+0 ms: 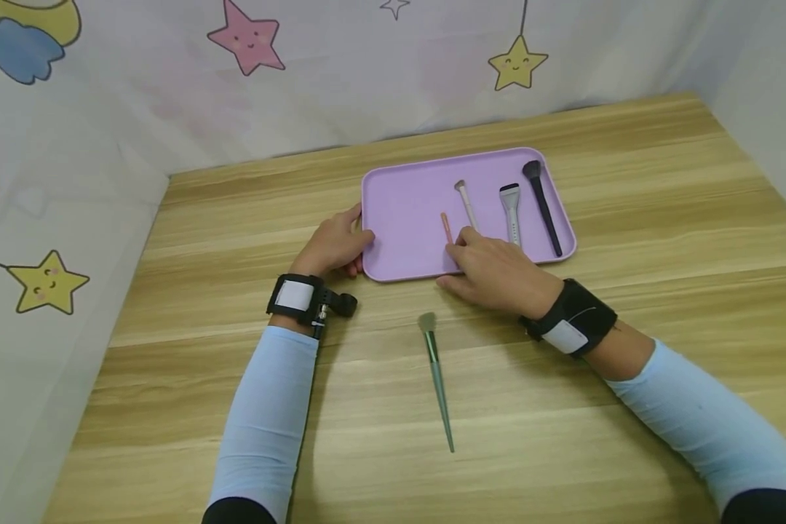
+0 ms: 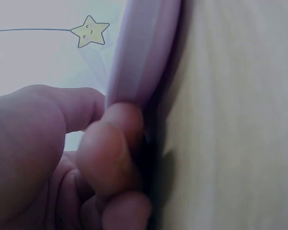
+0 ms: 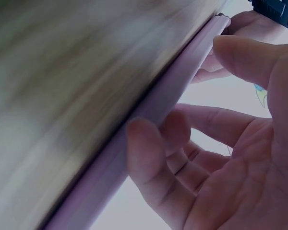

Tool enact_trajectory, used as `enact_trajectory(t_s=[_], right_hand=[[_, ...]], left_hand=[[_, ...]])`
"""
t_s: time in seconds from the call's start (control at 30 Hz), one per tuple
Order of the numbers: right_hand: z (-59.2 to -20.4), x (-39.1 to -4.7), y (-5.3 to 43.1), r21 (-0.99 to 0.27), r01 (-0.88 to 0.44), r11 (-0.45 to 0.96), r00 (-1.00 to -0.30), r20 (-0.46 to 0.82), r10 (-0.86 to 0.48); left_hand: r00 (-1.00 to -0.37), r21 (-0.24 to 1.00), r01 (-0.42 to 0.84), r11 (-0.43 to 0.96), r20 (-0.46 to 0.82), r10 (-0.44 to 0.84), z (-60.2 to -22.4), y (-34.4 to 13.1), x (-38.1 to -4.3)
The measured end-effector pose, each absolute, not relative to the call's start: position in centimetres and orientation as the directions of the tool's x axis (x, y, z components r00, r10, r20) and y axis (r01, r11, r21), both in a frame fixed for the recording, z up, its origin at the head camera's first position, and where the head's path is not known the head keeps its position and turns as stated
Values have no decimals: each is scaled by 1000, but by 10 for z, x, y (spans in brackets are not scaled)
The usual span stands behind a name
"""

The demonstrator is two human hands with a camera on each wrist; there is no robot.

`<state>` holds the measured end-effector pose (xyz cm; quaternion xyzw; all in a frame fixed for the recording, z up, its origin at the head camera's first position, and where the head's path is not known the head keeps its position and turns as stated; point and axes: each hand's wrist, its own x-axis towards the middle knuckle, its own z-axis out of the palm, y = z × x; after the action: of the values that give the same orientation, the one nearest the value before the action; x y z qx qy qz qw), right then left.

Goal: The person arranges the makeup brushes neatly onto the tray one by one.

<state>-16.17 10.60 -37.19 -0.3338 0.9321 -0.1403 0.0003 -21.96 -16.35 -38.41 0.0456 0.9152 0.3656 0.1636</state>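
A lilac tray (image 1: pixel 402 218) lies on the table with several makeup brushes on it. My left hand (image 1: pixel 330 244) grips its left rim, thumb on top and fingertips (image 2: pixel 105 148) against the side. At the front rim is my right hand (image 1: pixel 501 273); its thumb stands apart from the fingers, some of which touch the rim (image 3: pixel 149 103). Just beyond its fingertips lies a thin orange stick-like piece (image 1: pixel 447 227), partly hidden. Rightward on the tray are a white-handled brush (image 1: pixel 466 204), a grey flat brush (image 1: pixel 511 211) and a black brush (image 1: pixel 544 207).
A green makeup brush (image 1: pixel 437 378) lies on the wooden table (image 1: pixel 367 437) in front of the tray, between my forearms, bristles toward the tray. A white cloth (image 1: pixel 340 73) with printed stars hangs behind the table's back edge.
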Motion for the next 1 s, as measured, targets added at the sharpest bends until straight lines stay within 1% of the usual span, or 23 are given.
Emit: enact_trajectory(t_s=[0.17,0.33,0.53,0.8,1.0], right_hand=[[-368,-162,109,-272,-617,739,-778,68,-625],[-361,-160,112,-281,-602,747,-789,68,-610],[-357,-158,113,-301,-593,747,-793,57,-607],[-355,-154,112,-327,-604,727,-784,81,-615],[-355,-150,111,-314,-606,731,-787,100,-609]], left_hand=[[-938,682,-55,729,-285,196,-385,-164,-218],[-942,687,-37,726,-267,205,-384,-163,-219],[-940,683,-43,729,-274,201,-383,-163,-219],[-941,681,-54,730,-279,190,-383,-163,-219],[-940,686,-64,725,-285,187,-381,-162,-218]])
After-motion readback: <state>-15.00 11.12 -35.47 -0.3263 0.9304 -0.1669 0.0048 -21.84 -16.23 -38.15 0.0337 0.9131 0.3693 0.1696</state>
